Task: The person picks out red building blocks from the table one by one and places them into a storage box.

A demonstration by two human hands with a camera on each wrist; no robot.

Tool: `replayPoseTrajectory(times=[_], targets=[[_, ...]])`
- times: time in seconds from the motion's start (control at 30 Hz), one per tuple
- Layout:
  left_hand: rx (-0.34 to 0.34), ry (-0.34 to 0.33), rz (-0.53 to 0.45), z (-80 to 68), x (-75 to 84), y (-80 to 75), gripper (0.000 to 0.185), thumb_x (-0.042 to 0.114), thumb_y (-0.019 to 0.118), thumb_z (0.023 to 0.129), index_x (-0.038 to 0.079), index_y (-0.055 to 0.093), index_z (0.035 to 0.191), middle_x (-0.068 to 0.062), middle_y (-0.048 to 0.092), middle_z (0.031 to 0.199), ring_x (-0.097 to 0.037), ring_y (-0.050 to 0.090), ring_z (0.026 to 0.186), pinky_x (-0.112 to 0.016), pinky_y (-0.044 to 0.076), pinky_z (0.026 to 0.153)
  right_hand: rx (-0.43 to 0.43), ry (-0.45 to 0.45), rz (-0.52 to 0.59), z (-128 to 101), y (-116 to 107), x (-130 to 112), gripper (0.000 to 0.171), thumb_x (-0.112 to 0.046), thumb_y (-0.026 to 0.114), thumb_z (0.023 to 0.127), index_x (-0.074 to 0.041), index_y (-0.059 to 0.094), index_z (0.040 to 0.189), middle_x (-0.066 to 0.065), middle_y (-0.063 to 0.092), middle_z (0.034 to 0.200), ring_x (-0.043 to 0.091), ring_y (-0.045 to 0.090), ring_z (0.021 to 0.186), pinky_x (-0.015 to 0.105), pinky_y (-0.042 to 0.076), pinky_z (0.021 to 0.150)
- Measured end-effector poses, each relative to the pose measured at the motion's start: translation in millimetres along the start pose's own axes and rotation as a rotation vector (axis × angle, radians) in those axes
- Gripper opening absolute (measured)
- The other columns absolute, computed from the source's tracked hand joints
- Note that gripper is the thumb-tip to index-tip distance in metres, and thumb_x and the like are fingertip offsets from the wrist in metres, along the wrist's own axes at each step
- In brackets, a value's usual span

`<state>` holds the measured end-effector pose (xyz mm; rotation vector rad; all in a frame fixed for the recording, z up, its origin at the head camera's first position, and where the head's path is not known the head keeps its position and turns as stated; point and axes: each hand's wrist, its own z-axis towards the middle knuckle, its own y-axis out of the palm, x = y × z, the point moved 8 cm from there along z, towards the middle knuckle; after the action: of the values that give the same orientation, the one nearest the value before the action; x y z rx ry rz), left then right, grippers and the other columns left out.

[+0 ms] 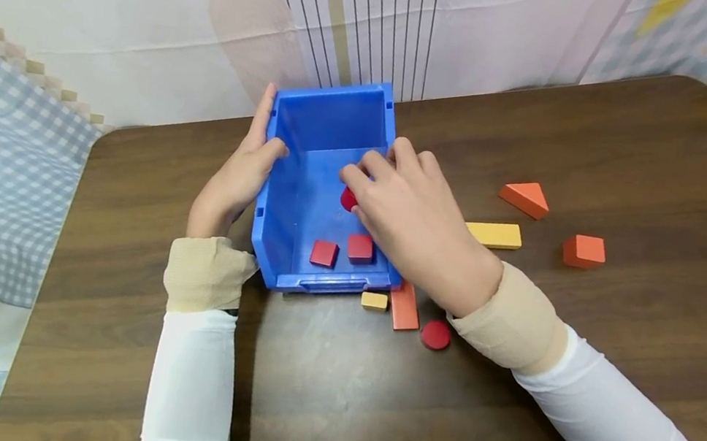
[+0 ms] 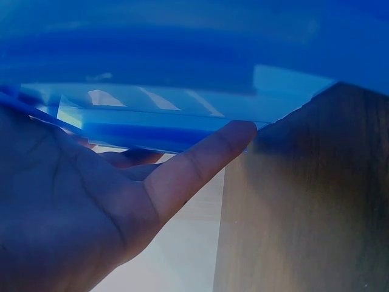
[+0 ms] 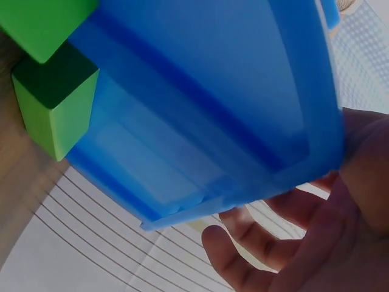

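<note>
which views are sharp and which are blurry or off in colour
Head view: evenly lit and sharp, bin, blocks and both hands clear. Left wrist view: too close, the bin wall is a blue blur and the left hand dark with a blue cast. Right wrist view: bin soft, right hand shaded.

The left hand [image 2: 67, 213] lies open-palmed against the side of a blue plastic bin [image 2: 182, 61], its thumb [image 2: 194, 164] stretched straight along the bin's lower edge. A dark wooden table [image 2: 304, 201] shows just beside the thumb tip.
</note>
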<state>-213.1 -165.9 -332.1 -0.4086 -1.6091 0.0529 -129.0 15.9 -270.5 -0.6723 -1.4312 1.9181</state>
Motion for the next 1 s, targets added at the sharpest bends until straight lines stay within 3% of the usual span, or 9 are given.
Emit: replayPoseTrajectory(times=[0.13,0.37,0.47,0.6,0.7,1.0], targets=[[0.002,-0.005,0.01,2.1,0.7,0.8,0.086,0.014,0.035,0.099,0.036,-0.008,0.17,0.012,-0.005,0.177,-0.022,0.005,0.163,-0.059,0.021,0.126,0.021,-0.013,-0.003,0.0,0.3,-4.6,0.043,-0.027,0.08,0.093,-0.011,0.07,0.132,0.013,0.071,0.119,0.036,0.058,0.111,0.049,0.05,0.09],[0.0,0.001,0.013,1.7,0.6,1.6,0.086,0.013,0.036,0.099,0.036,-0.008,0.17,0.011,-0.004,0.177,-0.021,0.005,0.163,-0.058,0.02,0.127,0.016,-0.062,0.043,0.0,3.1,-13.3,0.051,-0.022,0.086,0.088,-0.007,0.07,0.134,0.016,0.071,0.123,0.036,0.061,0.12,0.05,0.05,0.108],[0.005,0.001,0.005,0.6,-0.7,0.9,0.087,0.013,0.036,0.098,0.036,-0.007,0.17,0.011,-0.005,0.177,-0.02,0.005,0.163,-0.057,0.017,0.128,0.006,-0.072,0.074,-0.2,5.4,-17.8,0.051,-0.018,0.088,0.085,-0.005,0.07,0.131,0.016,0.069,0.119,0.033,0.063,0.112,0.046,0.054,0.102],[0.013,0.0,-0.004,-1.2,-1.4,-1.2,0.086,0.013,0.035,0.098,0.036,-0.007,0.17,0.012,-0.005,0.177,-0.019,0.006,0.163,-0.055,0.017,0.128,0.015,-0.09,0.114,-0.9,8.0,-25.1,0.046,-0.009,0.086,0.086,-0.002,0.067,0.127,0.016,0.064,0.112,0.028,0.061,0.095,0.038,0.055,0.078],[0.012,0.006,-0.011,-1.3,-1.2,-1.2,0.087,0.012,0.036,0.098,0.035,-0.007,0.17,0.012,-0.005,0.177,-0.019,0.006,0.163,-0.054,0.017,0.128,0.014,-0.102,0.133,-2.0,10.1,-29.2,0.046,-0.004,0.083,0.087,0.001,0.064,0.129,0.017,0.062,0.114,0.026,0.059,0.089,0.032,0.055,0.069],[0.01,0.018,-0.013,2.6,-2.0,0.2,0.088,0.01,0.037,0.097,0.033,-0.006,0.17,0.011,-0.003,0.177,-0.017,0.008,0.162,-0.051,0.017,0.129,-0.011,-0.089,0.128,-2.3,16.2,-30.1,0.061,-0.004,0.084,0.086,0.003,0.06,0.142,0.022,0.06,0.132,0.031,0.062,0.103,0.033,0.062,0.078]])
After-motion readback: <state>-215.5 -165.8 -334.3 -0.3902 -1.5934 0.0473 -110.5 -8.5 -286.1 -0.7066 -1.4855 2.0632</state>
